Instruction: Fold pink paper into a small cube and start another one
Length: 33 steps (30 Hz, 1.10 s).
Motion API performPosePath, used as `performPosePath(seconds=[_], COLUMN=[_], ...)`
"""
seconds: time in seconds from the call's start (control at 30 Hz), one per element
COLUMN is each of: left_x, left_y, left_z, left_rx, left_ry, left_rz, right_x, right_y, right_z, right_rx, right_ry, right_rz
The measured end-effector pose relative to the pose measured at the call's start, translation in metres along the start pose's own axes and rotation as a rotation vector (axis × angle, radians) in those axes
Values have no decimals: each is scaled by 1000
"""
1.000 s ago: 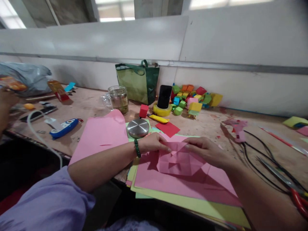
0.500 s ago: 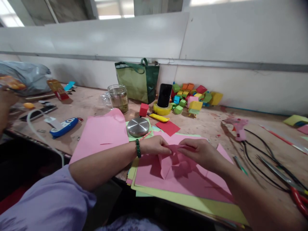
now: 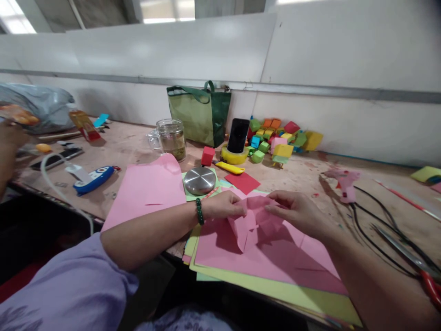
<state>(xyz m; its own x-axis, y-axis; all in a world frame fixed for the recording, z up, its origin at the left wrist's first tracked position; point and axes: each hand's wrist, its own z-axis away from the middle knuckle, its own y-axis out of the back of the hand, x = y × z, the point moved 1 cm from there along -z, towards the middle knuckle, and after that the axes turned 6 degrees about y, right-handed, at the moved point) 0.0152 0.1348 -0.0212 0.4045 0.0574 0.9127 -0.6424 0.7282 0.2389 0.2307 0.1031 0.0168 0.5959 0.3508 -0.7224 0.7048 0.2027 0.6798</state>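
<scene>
A folded pink paper piece (image 3: 248, 225) is held just above a stack of coloured sheets (image 3: 275, 287), whose upper sheet is pink. My left hand (image 3: 225, 205), with a green bead bracelet at its wrist, pinches the piece's left edge. On the right edge, the thumb and fingers of my right hand (image 3: 292, 208) are closed on the same paper. The piece stands partly open between them, with flaps pointing down. Behind my hands lie a red paper square (image 3: 242, 183) and a round metal tin (image 3: 200, 180).
Near the wall stand a glass mug (image 3: 171, 140), a green bag (image 3: 198, 117), a phone (image 3: 238, 135) and a pile of paper cubes (image 3: 268, 138). Glue gun (image 3: 346, 184) and scissors (image 3: 403, 248) lie right. Another person's hand (image 3: 10, 138) shows far left.
The pink piece's upper edges have spread apart, showing more of its inside. My right hand has shifted slightly to the right. The whole view has shifted a little.
</scene>
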Motion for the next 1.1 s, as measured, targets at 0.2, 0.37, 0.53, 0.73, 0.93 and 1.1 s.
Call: performPosePath(seconds=[0.2,0.37,0.53,0.73,0.93,1.1], left_x=[5,3,1,7,15,11], left_y=[-3,-5,-7,-11,-12,-14], left_z=[3,4,2,3,8,7], left_rx=[-21,-19,-13,22,90,46], left_ry=[2,-23,-46,-22,-70,-152], left_rz=[42,4,5,-18,-69,-13], right_x=[-2,-11,-8,-10,-10,-10], right_y=[5,2,-3,-14,-16,-14], right_z=[-1,1,2,6,7,7], right_rx=[9,-47,-73,-38,-1,-36], right_ry=[-76,18,114,188,184,205], right_rz=[-132,-134,-47,100,261,251])
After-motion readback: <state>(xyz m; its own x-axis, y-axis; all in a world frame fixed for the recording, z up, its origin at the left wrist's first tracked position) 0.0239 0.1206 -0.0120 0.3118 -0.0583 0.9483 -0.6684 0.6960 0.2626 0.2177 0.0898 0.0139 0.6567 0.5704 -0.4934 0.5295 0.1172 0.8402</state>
